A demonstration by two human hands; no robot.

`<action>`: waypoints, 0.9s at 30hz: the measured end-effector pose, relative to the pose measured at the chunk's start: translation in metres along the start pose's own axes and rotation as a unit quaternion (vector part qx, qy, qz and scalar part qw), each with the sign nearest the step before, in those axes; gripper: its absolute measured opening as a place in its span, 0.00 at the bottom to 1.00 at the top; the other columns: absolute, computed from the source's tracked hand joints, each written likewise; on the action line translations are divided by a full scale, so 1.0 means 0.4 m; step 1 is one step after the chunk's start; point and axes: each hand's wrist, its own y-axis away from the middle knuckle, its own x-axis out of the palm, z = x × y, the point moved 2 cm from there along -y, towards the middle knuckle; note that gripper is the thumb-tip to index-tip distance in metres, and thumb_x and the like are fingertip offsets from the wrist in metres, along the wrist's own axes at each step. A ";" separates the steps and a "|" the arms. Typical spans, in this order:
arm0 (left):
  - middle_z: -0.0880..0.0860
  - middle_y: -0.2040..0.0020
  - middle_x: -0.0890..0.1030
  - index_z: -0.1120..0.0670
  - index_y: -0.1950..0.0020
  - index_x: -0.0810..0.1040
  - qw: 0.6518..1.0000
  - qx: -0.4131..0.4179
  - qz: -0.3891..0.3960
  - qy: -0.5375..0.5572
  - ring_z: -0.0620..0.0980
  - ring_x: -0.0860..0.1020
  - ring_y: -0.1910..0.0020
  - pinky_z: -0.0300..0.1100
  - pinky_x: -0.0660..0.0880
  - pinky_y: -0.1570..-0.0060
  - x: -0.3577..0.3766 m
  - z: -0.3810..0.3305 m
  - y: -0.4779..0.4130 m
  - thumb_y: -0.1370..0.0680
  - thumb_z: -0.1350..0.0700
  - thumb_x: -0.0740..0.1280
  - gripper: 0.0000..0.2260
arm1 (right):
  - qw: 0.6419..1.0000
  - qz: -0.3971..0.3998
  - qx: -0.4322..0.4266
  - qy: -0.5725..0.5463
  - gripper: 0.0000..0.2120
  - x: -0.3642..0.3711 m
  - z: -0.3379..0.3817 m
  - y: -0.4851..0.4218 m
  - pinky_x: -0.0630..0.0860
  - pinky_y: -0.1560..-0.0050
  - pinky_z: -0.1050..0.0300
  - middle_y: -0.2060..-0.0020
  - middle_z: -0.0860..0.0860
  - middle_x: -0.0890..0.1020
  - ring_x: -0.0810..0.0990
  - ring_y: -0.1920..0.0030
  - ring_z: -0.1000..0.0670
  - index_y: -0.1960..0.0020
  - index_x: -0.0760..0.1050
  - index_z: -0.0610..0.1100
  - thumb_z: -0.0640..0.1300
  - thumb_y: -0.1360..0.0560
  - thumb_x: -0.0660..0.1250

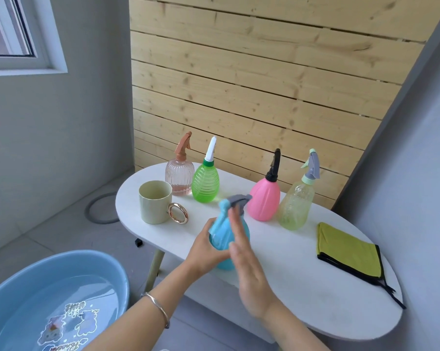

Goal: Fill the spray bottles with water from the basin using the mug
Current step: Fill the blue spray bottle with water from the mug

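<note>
Five spray bottles are sitting on the white oval table (289, 282). Four are standing upright along its far edge: from left to right, a clear ribbed bottle (179, 178) with a brown trigger, a green bottle (205, 182) touching it, then, past a gap, a pink bottle (264, 201) and a pale yellow bottle (296, 206).

The blue bottle (221, 234) is standing nearer, in front of that gap, tilting slightly to the left, with its grey spray head on top. The left hand (206, 252) is gripping its body from the left, fingers curling round it. The right hand (249, 272) is lying flat along the bottle's near right side, fingers straight and together, their tips reaching up near the grey head. It is blurring, so I cannot tell whether it is touching.

The cream mug (154, 202) is standing upright at the table's left end, near the green bottle, its gold ring handle pointing right. The blue basin (82, 259) is holding water on the floor at the near left. A folded yellow-green cloth (348, 252) is lying at the table's right end.
</note>
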 end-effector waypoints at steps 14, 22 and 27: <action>0.44 0.46 0.81 0.42 0.37 0.71 1.000 -0.008 0.001 0.008 0.38 0.80 0.49 0.30 0.75 0.53 0.000 0.004 0.002 0.43 0.41 0.80 0.37 | 0.989 -0.137 0.049 0.007 0.24 -0.127 -0.029 -0.117 0.62 0.27 0.51 0.33 0.61 0.72 0.67 0.31 0.63 0.32 0.67 0.56 0.45 0.27 0.63; 0.45 0.46 0.82 0.43 0.37 0.72 1.000 0.004 0.002 0.005 0.40 0.80 0.47 0.36 0.78 0.48 0.000 0.003 0.002 0.44 0.40 0.79 0.37 | 0.990 -0.142 0.012 0.000 0.20 -0.091 -0.027 -0.053 0.65 0.31 0.63 0.34 0.61 0.74 0.69 0.32 0.62 0.31 0.68 0.54 0.42 0.22 0.62; 0.44 0.45 0.82 0.43 0.37 0.71 1.000 0.003 0.007 -0.005 0.41 0.80 0.46 0.42 0.78 0.44 -0.002 0.005 -0.002 0.44 0.39 0.79 0.37 | 0.997 -0.043 0.047 0.049 0.16 -0.139 -0.030 -0.113 0.66 0.40 0.72 0.45 0.67 0.80 0.74 0.39 0.65 0.42 0.74 0.59 0.42 0.25 0.68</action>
